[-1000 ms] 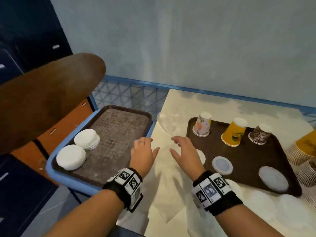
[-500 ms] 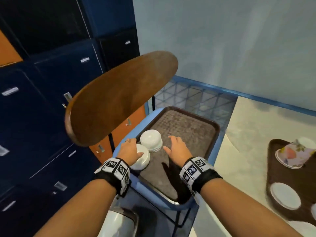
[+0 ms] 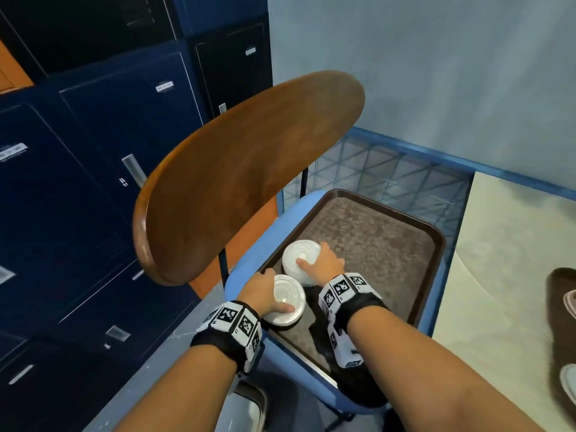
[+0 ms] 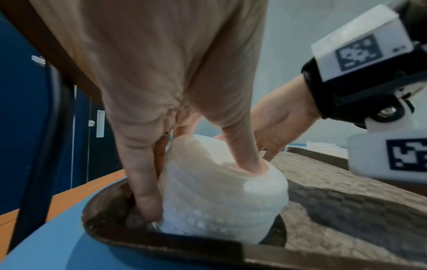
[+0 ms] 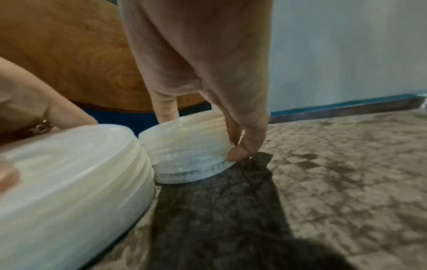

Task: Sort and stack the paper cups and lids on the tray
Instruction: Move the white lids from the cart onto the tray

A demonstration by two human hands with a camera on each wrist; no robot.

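Two stacks of white plastic lids stand side by side at the near left corner of a brown textured tray (image 3: 389, 244) on a blue chair seat. My left hand (image 3: 272, 291) grips the nearer lid stack (image 3: 288, 302), thumb on top and fingers down its left side (image 4: 143, 201). My right hand (image 3: 311, 255) holds the farther lid stack (image 3: 296, 254), thumb pressed on its top and fingertips (image 5: 240, 153) pinching its right edge. In the right wrist view the nearer stack (image 5: 69, 173) touches the farther one (image 5: 184, 146). No cups stand on this tray.
The chair's wooden backrest (image 3: 249, 176) rises just left of the hands. Dark blue lockers (image 3: 78, 182) fill the left. A cream table (image 3: 505, 275) lies to the right, with the edge of a second dark tray (image 3: 558, 322) at the frame's border.
The view has swung left from the table to the chair. Both hands have come down from above the tray onto the two lid stacks and taken hold of them.
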